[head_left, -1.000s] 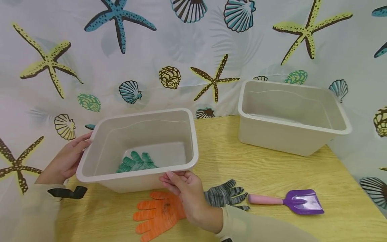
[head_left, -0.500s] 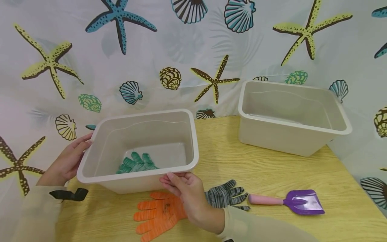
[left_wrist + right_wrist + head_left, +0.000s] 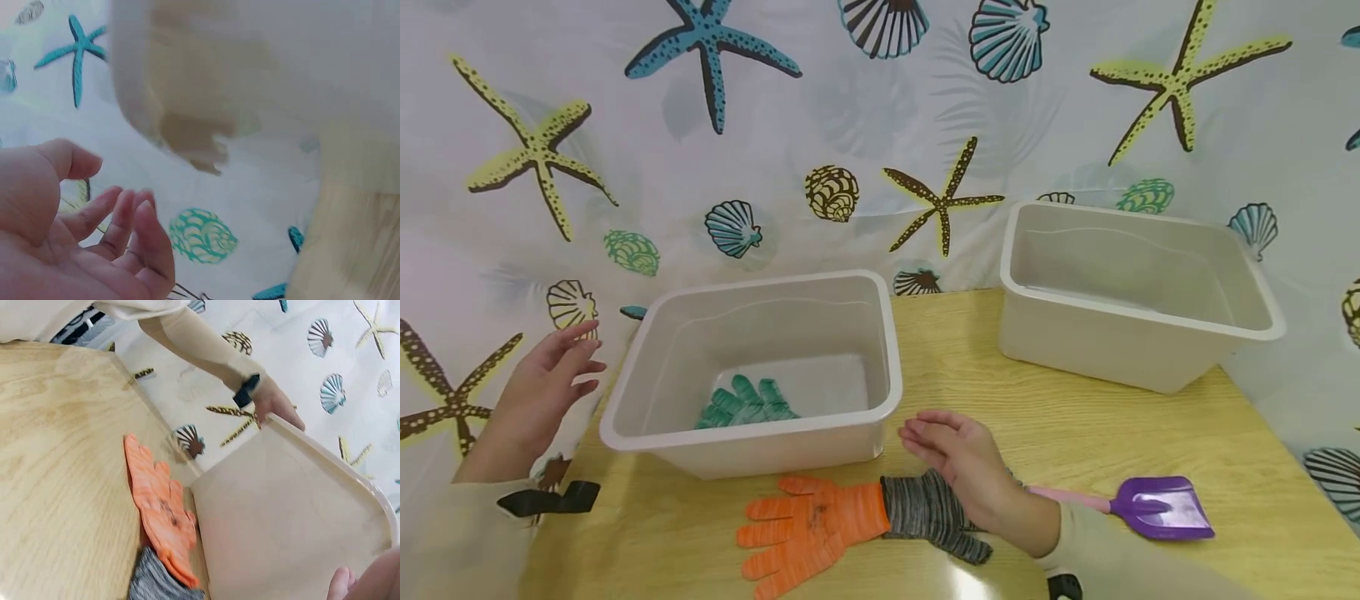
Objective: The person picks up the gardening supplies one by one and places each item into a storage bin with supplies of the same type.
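In the head view, a cream plastic bin [image 3: 737, 446] stands on the left of the table, with a green glove [image 3: 747, 403] lying inside it. My left hand [image 3: 546, 387] is just off the bin's left rim, fingers loosely bent and holding nothing. To the right of the bin's front corner is my right hand [image 3: 966, 462], also holding nothing, with a gap between its fingertips and the bin. Below it and to its left lie a grey glove [image 3: 921, 510] and an orange glove [image 3: 816, 533], cuffs meeting. My right hand and wrist hide part of the grey glove.
A second cream bin [image 3: 1097, 350] stands at the back right against the patterned curtain [image 3: 865, 108]. A small purple shovel [image 3: 1163, 507] with a pink handle lies at the right of the wooden table [image 3: 955, 375], partly behind my right wrist.
Both hands have let go of the left bin. The left hand has moved away to the left, the right hand to the right, over the grey glove. The bin stays about where it was.
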Demonstrator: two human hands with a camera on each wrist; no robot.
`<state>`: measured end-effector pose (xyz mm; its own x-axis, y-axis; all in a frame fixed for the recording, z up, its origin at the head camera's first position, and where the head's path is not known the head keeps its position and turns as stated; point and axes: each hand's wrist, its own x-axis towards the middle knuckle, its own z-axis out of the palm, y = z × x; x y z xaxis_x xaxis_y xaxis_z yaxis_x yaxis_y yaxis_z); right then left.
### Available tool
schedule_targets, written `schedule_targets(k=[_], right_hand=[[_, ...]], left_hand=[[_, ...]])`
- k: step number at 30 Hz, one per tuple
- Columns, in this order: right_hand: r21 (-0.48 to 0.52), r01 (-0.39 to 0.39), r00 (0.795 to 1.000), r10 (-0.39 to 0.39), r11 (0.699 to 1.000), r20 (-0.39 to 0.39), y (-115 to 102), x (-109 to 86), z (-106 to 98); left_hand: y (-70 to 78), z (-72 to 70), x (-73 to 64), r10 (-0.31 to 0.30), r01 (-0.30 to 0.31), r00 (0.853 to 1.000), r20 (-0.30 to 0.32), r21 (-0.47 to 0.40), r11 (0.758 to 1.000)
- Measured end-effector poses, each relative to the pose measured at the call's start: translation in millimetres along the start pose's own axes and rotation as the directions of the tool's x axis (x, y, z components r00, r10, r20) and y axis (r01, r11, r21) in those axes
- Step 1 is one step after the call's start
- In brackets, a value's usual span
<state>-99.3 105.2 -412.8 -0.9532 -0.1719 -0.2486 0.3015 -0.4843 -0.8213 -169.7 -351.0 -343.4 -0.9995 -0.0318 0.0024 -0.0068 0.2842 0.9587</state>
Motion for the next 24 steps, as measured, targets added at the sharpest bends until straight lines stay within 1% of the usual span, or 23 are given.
schedule_targets(k=[1,2,4,6,7,8,9,10,12,13,15,17,18,19,20,22,24], right_hand=[[0.005,0.008,1.000,-0.008,1.000,-0.030,-6.8,1.0,-9.7],[0.011,0.018,0.998,-0.017,1.000,-0.054,-14.2,1.5,-19.7],[0.008,0.044,0.995,-0.043,0.999,-0.088,-30.3,1.7,-40.1],[-0.010,0.080,0.991,-0.081,0.997,-0.107,-48.0,0.1,-59.6],[-0.018,0.107,0.987,-0.108,0.994,-0.118,-56.1,-1.1,-68.3],[-0.025,0.131,0.983,-0.134,0.991,-0.128,-64.4,-2.6,-76.7],[-0.024,0.157,0.978,-0.159,0.987,-0.138,-72.3,-4.0,-84.4],[-0.030,0.180,0.973,-0.183,0.983,-0.144,-79.7,-5.5,-91.6],[-0.027,0.227,0.962,-0.228,0.974,-0.153,-93.3,-8.7,-104.4],[-0.034,0.255,0.954,-0.257,0.966,-0.151,-99.6,-10.1,-110.0],[-0.033,0.318,0.935,-0.320,0.947,-0.153,-112.2,-12.4,-120.3],[-0.053,0.396,0.900,-0.399,0.917,-0.175,-125.6,-14.1,-129.5],[-0.070,0.439,0.875,-0.444,0.896,-0.192,-132.8,-15.1,-134.0],[-0.089,0.481,0.844,-0.488,0.872,-0.220,-140.0,-15.8,-138.7],[-0.110,0.520,0.809,-0.530,0.847,-0.256,-147.2,-17.0,-143.3],[-0.179,0.568,0.744,-0.594,0.803,-0.306,-161.1,-20.5,-153.9],[-0.263,0.578,0.695,-0.635,0.773,-0.337,-172.5,-24.0,-165.5]], left_hand=[[5.3,2.5,-1.9,0.020,-0.018,0.999,-0.036,0.052,0.998],[11.5,6.2,-4.1,0.034,-0.028,0.997,-0.072,0.079,0.996],[24.8,16.4,-9.8,0.087,-0.063,0.987,-0.138,0.164,0.984],[37.7,28.7,-17.3,0.155,-0.107,0.972,-0.177,0.256,0.961],[44.7,36.0,-21.8,0.194,-0.127,0.962,-0.192,0.314,0.941],[51.7,43.4,-26.6,0.240,-0.158,0.950,-0.200,0.358,0.920],[58.4,51.1,-31.4,0.292,-0.187,0.934,-0.204,0.418,0.889],[64.8,58.6,-35.9,0.340,-0.220,0.919,-0.200,0.454,0.863],[77.9,73.8,-45.1,0.427,-0.295,0.888,-0.173,0.498,0.816],[84.2,81.5,-49.5,0.469,-0.336,0.870,-0.155,0.509,0.792],[96.0,97.2,-57.8,0.558,-0.440,0.824,-0.102,0.505,0.743],[108.3,114.0,-66.3,0.630,-0.539,0.775,-0.040,0.477,0.694],[114.4,123.3,-70.7,0.663,-0.589,0.749,-0.009,0.451,0.671],[120.5,132.9,-75.3,0.693,-0.637,0.721,0.022,0.416,0.650],[126.1,142.8,-79.8,0.720,-0.682,0.692,0.052,0.374,0.629],[135.4,163.5,-88.0,0.752,-0.744,0.651,0.108,0.291,0.602],[139.0,183.7,-94.0,0.771,-0.785,0.616,0.159,0.206,0.585]])
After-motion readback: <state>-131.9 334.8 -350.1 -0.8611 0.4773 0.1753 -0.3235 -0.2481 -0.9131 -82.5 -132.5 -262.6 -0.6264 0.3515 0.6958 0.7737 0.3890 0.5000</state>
